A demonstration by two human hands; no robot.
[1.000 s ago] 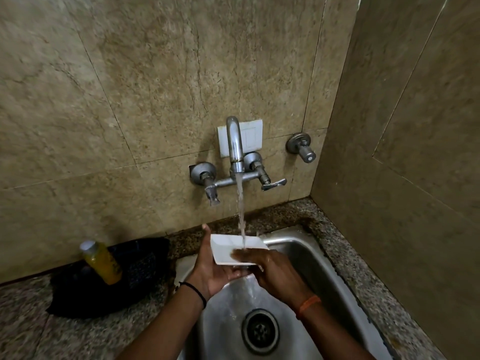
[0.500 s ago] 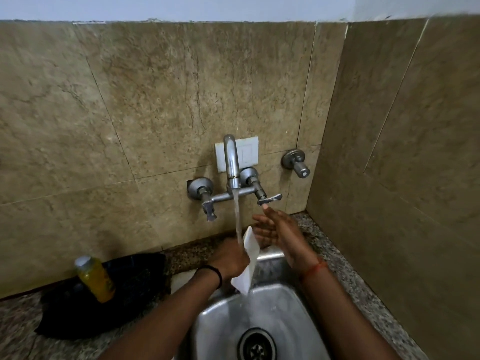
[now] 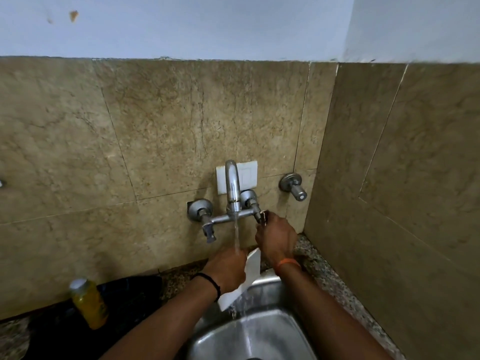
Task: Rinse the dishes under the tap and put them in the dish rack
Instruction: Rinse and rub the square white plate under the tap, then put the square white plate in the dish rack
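Observation:
A white rectangular dish (image 3: 250,275) is held on edge, tilted, above the steel sink (image 3: 291,333). My left hand (image 3: 228,268) is shut on its upper left side, under the running water. Water falls from the wall tap (image 3: 233,188), runs over my left hand and the dish, and drops into the sink. My right hand (image 3: 276,237) is raised to the tap's right lever handle (image 3: 262,216) and its fingers are closed around it. No dish rack is in view.
A yellow bottle (image 3: 89,304) with a white cap stands on a black cloth (image 3: 130,302) on the speckled counter to the left of the sink. A second valve (image 3: 293,187) sticks out of the tiled wall at the right. A side wall closes off the right.
My right hand left the dish, rose and closed on the right tap handle. My left hand turned the dish from flat to on edge. The camera tilted up.

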